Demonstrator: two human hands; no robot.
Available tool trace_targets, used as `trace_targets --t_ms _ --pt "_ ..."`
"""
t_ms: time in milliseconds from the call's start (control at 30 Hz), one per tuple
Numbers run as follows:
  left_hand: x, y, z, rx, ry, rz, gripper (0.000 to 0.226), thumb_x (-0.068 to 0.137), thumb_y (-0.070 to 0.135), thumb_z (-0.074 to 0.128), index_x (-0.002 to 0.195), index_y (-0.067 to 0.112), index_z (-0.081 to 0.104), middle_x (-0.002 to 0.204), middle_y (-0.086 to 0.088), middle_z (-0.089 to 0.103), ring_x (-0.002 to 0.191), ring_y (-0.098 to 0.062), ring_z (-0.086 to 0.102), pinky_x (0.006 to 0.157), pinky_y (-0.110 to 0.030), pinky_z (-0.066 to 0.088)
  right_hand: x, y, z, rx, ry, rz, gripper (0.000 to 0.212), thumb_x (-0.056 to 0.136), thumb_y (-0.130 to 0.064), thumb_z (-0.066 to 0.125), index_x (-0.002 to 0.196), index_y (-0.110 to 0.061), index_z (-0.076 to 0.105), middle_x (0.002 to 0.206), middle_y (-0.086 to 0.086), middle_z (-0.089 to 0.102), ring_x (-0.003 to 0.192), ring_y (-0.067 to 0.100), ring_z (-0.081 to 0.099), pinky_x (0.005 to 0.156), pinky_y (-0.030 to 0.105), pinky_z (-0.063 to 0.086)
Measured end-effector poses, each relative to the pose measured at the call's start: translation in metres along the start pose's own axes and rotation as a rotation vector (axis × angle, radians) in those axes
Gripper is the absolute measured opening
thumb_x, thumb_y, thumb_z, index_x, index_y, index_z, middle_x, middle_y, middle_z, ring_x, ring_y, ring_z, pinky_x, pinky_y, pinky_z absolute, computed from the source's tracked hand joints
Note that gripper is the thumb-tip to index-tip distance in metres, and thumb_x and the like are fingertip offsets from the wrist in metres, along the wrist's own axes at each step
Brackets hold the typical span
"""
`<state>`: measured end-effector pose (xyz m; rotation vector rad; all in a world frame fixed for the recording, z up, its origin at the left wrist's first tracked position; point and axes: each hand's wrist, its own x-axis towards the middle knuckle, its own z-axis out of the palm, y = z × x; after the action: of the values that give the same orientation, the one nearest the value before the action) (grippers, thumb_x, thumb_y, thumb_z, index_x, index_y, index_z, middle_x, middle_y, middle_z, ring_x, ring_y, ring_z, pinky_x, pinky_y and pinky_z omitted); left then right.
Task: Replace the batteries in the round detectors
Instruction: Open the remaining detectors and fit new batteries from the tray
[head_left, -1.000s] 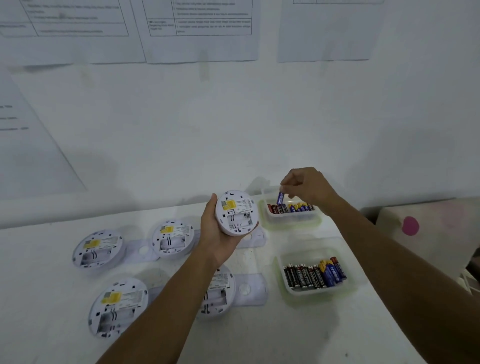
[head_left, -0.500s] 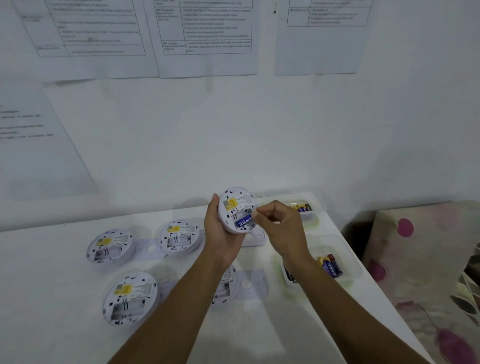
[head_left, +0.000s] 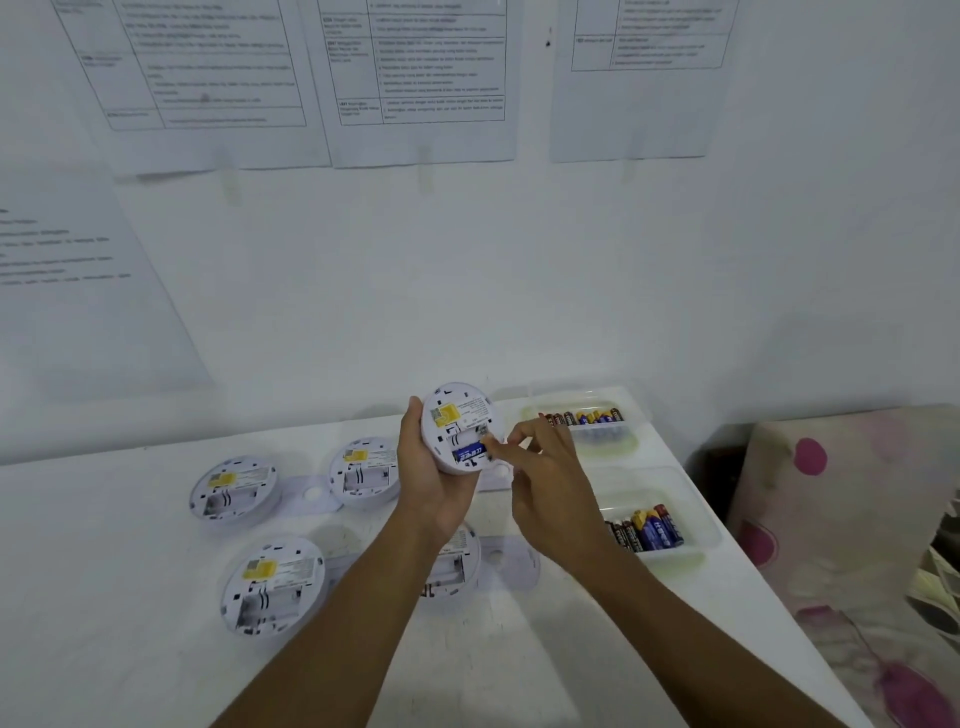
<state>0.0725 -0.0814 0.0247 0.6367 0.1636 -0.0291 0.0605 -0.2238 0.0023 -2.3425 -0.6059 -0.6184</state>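
Note:
My left hand (head_left: 434, 483) grips a round white detector (head_left: 460, 415), held up with its back toward me. A blue battery (head_left: 469, 453) lies in its open compartment. My right hand (head_left: 550, 486) has its fingertips at the right end of that battery, fingers loosely curled. Several more detectors lie back-up on the white table: one at far left (head_left: 232, 487), one in the middle (head_left: 363, 470), one at near left (head_left: 272, 584), and one (head_left: 451, 569) half hidden under my left forearm. Their compartments look empty.
Two clear trays of batteries stand on the table's right side, a far tray (head_left: 605, 434) and a near tray (head_left: 693, 512). Flat white cover plates (head_left: 311, 492) lie between the detectors. The table edge (head_left: 727, 551) runs close on the right, beside a pink-spotted fabric (head_left: 841, 519). Papers hang on the wall.
My right hand lifted a blue battery from the far tray, carried it left to the held detector and set it in the compartment. The view has tilted up slightly.

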Motion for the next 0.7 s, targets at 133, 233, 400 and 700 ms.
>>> trace_targets --t_ms 133,233,400,700 --pt "0.005 0.003 0.002 0.017 -0.008 -0.039 0.055 0.098 0.052 0.038 0.123 0.01 0.063 0.125 -0.019 0.064 0.119 -0.034 0.057 0.103 -0.045 0.043 0.026 0.016 -0.028 0.256 -0.192 0.09 0.038 0.088 0.002 0.06 0.112 -0.024 0.073 0.101 -0.006 0.059 0.091 0.006 0.049 0.078 0.007 0.036" --pt "0.012 0.004 0.007 0.012 0.003 -0.058 0.054 0.098 0.051 0.041 0.124 0.01 0.063 0.133 -0.018 0.061 0.126 -0.034 0.053 0.106 -0.046 0.042 0.063 0.048 -0.05 0.27 -0.188 0.271 0.022 0.089 -0.004 0.063 0.099 -0.018 0.076 0.087 -0.003 0.071 0.079 0.012 0.066 0.071 0.018 0.047" --pt "0.023 0.002 0.005 -0.019 0.013 -0.086 0.053 0.097 0.051 0.043 0.126 0.011 0.062 0.131 -0.017 0.062 0.129 -0.034 0.053 0.107 -0.046 0.042 0.106 0.119 -0.063 -0.137 -0.422 0.464 0.018 0.084 -0.009 0.066 0.098 -0.017 0.075 0.087 0.0 0.071 0.079 0.018 0.069 0.083 0.031 0.054" --pt "0.041 0.001 -0.004 0.0 0.026 -0.111 0.053 0.097 0.05 0.04 0.125 0.012 0.063 0.13 -0.017 0.063 0.129 -0.033 0.053 0.109 -0.046 0.04 0.126 0.157 -0.027 -0.379 -0.671 0.49 0.028 0.082 -0.027 0.073 0.11 -0.025 0.073 0.116 0.001 0.069 0.102 0.023 0.065 0.092 0.038 0.053"
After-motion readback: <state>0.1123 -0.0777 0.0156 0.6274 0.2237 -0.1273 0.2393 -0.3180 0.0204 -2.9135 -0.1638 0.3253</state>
